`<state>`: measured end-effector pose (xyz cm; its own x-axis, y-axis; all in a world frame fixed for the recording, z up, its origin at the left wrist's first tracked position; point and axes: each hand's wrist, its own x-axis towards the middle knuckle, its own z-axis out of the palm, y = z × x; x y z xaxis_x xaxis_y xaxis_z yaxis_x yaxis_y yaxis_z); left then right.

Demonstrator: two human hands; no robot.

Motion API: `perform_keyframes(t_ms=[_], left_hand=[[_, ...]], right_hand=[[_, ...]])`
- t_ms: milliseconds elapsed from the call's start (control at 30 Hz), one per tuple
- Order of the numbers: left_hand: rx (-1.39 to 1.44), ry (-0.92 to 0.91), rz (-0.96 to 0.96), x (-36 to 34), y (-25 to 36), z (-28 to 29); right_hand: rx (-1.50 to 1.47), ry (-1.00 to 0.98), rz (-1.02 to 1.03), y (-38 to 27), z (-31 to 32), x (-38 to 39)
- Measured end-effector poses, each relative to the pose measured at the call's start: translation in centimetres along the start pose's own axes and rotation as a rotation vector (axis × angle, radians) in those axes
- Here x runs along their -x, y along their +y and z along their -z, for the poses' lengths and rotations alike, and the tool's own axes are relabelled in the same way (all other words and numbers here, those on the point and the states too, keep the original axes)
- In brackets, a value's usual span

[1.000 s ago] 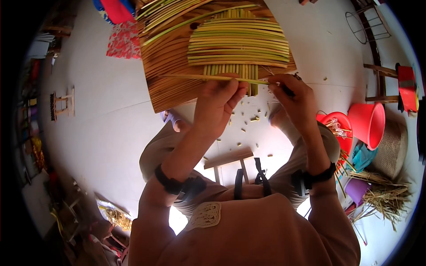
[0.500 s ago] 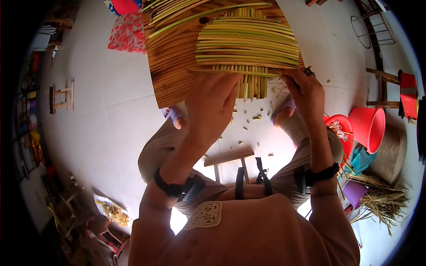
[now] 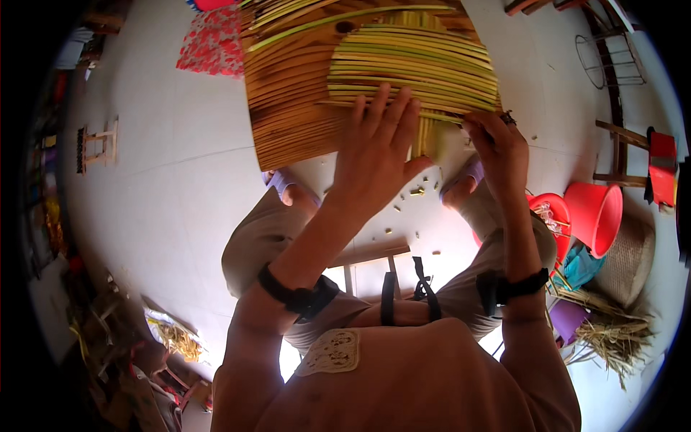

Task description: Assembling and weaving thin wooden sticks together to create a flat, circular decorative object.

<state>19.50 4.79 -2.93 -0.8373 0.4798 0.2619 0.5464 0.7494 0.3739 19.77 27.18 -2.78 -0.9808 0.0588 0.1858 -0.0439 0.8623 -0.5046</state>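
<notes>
loose stalk (image 3: 440, 117): at the near edge of the stalk panel (image 3: 414, 63), on the person's side of its crosswise rows. long axis runs left to right, nearly parallel to those rows, right end a little nearer the body. it passes over the lengthwise stalks (image 3: 423, 138) that stick out toward the person.

right hand (image 3: 500, 147): nearest to the stalk's right end, which appears pinched between thumb and fingertips; exact contact is small and partly hidden. from this hand the stalk lies off to the left.

left hand (image 3: 376, 151): fingers extended and spread, palm down, laid across the stalk's middle and the panel's near left rows; nothing gripped. pressure cannot be told. a thin length shows left of the fingers, likely the stalk's other end.

all of this rests on the wooden tabletop (image 3: 288, 108). more stalks (image 3: 306, 14) lie at its far left.

outward: short cut pieces (image 3: 417, 192) on the floor; red bucket (image 3: 596, 219) to the right.
</notes>
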Motion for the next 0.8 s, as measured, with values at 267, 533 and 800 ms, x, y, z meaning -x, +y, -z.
perform_keyframes(t_ms=[267,533,800], left_hand=[[-0.089,-0.086,0.020,-0.2,0.3,0.2],[-0.081,-0.069,-0.036,-0.3,0.4,-0.3],[-0.088,-0.042,-0.056,-0.3,0.2,-0.4]], right_hand=[[-0.419,-0.043,-0.360,1.2,2.2,0.0],[-1.008,-0.245,-0.856,2.0,0.3,3.1],[-1.242,-0.500,-0.888,0.4,-1.9,2.7]])
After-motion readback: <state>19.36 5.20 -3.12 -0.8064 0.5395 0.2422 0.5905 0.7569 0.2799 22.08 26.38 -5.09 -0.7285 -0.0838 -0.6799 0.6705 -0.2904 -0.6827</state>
